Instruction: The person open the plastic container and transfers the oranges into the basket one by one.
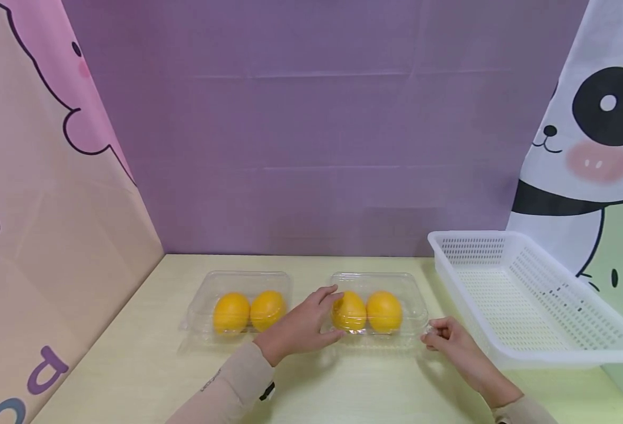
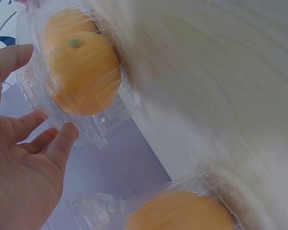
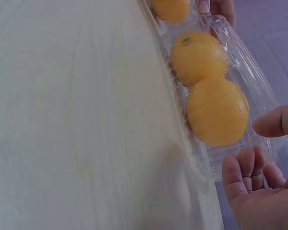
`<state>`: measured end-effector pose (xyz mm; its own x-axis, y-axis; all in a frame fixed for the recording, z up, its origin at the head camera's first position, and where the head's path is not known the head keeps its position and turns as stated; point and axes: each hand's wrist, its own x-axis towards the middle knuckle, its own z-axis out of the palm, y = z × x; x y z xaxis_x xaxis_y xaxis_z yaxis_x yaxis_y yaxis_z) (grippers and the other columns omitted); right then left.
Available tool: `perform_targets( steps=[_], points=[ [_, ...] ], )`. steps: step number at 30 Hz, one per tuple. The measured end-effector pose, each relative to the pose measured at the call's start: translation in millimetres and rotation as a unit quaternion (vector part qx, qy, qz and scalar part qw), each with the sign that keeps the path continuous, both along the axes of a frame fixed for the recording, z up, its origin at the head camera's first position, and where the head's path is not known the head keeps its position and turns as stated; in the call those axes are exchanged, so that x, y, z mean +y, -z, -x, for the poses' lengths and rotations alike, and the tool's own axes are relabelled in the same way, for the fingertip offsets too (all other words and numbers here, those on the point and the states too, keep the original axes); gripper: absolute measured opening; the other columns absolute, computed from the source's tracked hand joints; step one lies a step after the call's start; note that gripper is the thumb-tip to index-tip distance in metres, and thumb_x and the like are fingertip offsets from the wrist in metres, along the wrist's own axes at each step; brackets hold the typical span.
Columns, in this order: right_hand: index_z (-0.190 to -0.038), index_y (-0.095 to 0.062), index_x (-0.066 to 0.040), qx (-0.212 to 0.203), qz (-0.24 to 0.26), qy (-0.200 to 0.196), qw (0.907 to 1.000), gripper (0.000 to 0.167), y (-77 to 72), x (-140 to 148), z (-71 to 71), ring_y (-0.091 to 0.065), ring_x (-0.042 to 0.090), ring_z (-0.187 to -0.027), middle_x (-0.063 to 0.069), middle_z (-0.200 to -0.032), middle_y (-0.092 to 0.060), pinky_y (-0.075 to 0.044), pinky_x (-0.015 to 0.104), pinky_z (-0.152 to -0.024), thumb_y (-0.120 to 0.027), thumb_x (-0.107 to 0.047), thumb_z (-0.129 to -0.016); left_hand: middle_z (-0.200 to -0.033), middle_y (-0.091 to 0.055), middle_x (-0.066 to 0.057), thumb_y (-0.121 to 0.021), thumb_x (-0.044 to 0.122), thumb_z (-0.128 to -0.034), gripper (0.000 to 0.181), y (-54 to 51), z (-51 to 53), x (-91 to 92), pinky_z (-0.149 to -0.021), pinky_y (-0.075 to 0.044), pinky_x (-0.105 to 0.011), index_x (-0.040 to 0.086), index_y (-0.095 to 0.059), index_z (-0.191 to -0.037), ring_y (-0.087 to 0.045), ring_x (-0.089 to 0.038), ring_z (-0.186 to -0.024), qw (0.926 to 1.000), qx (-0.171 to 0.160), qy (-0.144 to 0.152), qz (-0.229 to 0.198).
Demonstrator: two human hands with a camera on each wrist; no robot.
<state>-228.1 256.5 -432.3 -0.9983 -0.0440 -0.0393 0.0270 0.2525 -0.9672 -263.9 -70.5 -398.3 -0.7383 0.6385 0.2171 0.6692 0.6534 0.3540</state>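
Observation:
A clear plastic clamshell box (image 1: 412,294) with two oranges (image 1: 384,312) in it lies in front of me in the head view. My left hand (image 1: 302,323) is at its left side, fingers spread and fairly straight; in the left wrist view the fingertips (image 2: 69,132) are against the plastic. At the box's front right corner my right hand (image 1: 457,348) pinches the edge between thumb and curled fingers. The right wrist view shows that thumb (image 3: 273,122) over the plastic beside the nearer orange (image 3: 217,112). The lid is down over the fruit.
Left of my left hand, a second clear box (image 1: 205,288) holds two more oranges (image 1: 231,313). A white perforated basket (image 1: 494,347) stands at the right, close to my right hand. A purple backdrop (image 1: 311,147) rises behind the light wooden table (image 1: 131,365), with printed cloths at both sides.

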Motion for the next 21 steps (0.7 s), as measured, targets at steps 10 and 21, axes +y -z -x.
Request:
perform_targets(
  steps=[10, 21],
  points=[
    [-0.121, -0.037, 0.009, -0.010, -0.005, 0.015, 0.9998, 0.036, -0.1, -4.1, -0.4, -0.057, 0.013, -0.088, 0.008, -0.098, -0.051, -0.054, 0.025, -0.083, -0.058, -0.002, -0.093, -0.158, -0.032, -0.016, -0.068, 0.039, -0.0960, 0.073, 0.1, 1.0, -0.1, -0.114, -0.037, -0.040, 0.003, -0.038, -0.152, -0.038, -0.029, -0.141, 1.0000, 0.007, 0.002, 0.000],
    [-0.126, -0.037, 0.013, -0.004, -0.008, -0.001, 1.0000, 0.041, -1.3, -1.8, 1.4, -0.053, 0.012, -0.087, 0.008, -0.099, -0.050, -0.054, 0.025, -0.081, -0.057, -0.003, -0.094, -0.160, -0.028, -0.015, -0.067, 0.037, -0.0970, 0.072, -3.0, -1.2, 0.5, -0.113, -0.037, -0.042, 0.003, -0.036, -0.153, -0.037, -0.030, -0.142, 0.9997, -0.019, -0.004, -0.013]
  ],
)
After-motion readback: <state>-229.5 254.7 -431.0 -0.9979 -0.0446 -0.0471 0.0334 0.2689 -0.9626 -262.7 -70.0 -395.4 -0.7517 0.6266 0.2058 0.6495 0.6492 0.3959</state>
